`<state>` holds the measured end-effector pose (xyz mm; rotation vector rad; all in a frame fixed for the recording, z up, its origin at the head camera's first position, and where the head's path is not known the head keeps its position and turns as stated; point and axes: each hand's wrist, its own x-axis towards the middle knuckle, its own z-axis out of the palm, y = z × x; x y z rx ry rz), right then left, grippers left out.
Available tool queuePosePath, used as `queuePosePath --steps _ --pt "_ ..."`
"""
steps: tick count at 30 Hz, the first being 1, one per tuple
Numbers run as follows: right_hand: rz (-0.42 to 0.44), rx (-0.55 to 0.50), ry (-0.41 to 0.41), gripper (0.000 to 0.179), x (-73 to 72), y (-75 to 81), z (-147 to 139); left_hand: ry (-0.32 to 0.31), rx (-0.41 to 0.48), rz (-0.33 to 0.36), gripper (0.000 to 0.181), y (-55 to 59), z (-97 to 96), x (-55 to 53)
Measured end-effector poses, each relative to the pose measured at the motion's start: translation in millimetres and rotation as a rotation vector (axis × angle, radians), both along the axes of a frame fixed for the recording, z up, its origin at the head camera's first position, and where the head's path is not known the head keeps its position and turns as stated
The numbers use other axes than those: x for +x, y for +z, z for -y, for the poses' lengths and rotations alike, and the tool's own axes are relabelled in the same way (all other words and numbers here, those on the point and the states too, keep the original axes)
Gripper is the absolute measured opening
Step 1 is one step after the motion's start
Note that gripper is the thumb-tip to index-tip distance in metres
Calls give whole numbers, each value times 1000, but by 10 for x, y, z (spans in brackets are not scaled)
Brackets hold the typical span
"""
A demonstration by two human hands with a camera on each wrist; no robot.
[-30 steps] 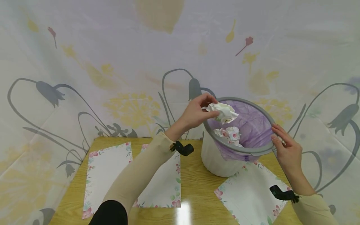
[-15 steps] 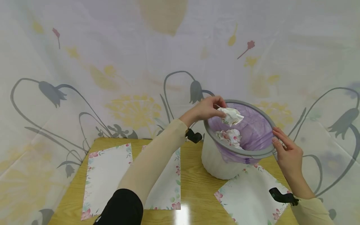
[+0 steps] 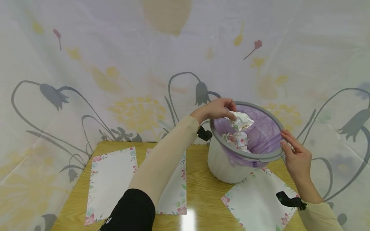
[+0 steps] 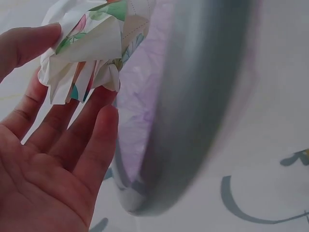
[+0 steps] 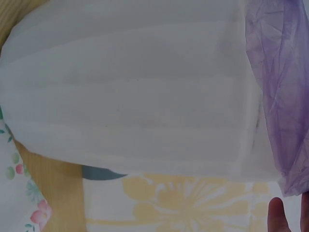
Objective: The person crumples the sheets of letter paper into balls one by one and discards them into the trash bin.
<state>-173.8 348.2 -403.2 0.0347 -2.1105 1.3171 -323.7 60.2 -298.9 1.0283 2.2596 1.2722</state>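
A crumpled ball of flower-printed paper [image 3: 242,121] is pinched between thumb and fingers of my left hand [image 3: 217,109], over the mouth of a white trash can [image 3: 228,166]. The left wrist view shows the thumb on one side of the crumpled paper [image 4: 84,48] and fingers beneath it, beside the grey rim. My right hand [image 3: 297,158] grips the can's grey rim [image 3: 268,156] on its right side. Inside, against the purple bag [image 3: 263,128], lies another crumpled paper [image 3: 238,140]. In the right wrist view only fingertips [image 5: 276,215] show, near the purple bag's edge.
Two flat sheets with floral borders, a left sheet [image 3: 111,183] and a middle sheet [image 3: 173,192] partly under my left arm, lie on the wooden table [image 3: 202,192]. A third sheet [image 3: 257,199] lies angled in front of the can. A flower-printed cloth [image 3: 138,64] hangs behind.
My left hand has moved right with the crumpled paper, farther over the can's opening. My right hand stays on the rim, and the can is nearly unmoved.
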Motion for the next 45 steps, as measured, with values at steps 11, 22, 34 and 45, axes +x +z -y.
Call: queuePosePath --steps 11,22,34,45 --pt "7 -21 -3 30 -3 -11 24 -79 -6 -6 25 145 -281 -7" --pt "-29 -35 25 30 -17 -39 46 -120 59 70 28 72 -371 -6" --pt "-34 -62 42 30 -1 -40 58 -110 192 55 25 82 -74 98" --pt "-44 -100 54 31 24 -31 45 -137 348 -45 21 53 378 295"
